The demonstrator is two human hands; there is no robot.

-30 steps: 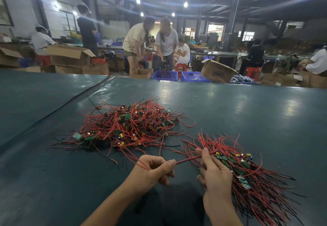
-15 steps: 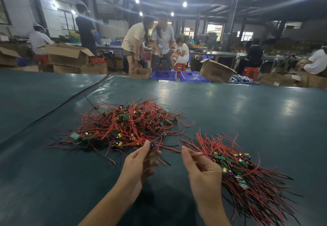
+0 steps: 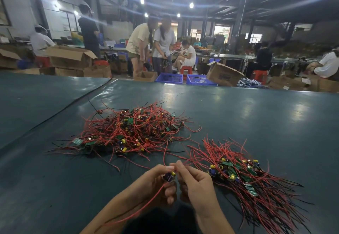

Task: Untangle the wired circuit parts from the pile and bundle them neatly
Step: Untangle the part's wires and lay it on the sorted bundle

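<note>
The left hand [image 3: 156,180] grips one circuit part [image 3: 169,176] (a small dark body with a yellow component) between thumb and curled fingers. The right hand [image 3: 196,180], fingers also curled, pinches the upper end of the same part. The fingertips hide the exact contact point. A red lead [image 3: 146,204] trails from the part toward the person and fades into a dark blur at the lower frame edge, which also cuts off both forearms.

The tangled pile [image 3: 128,132] lies ahead of the left hand, well apart from it. Individual boards inside it are hard to separate by eye. The sorted bundle [image 3: 247,175] lies just beside the right hand, on its outer side. Its wire tails run out of frame at the lower right.

The table [image 3: 55,188] offers bare surface outside the left hand and beyond both heaps. A seam [image 3: 69,105] crosses it far to the left. Blue crates [image 3: 183,78] stand past the far edge.
</note>
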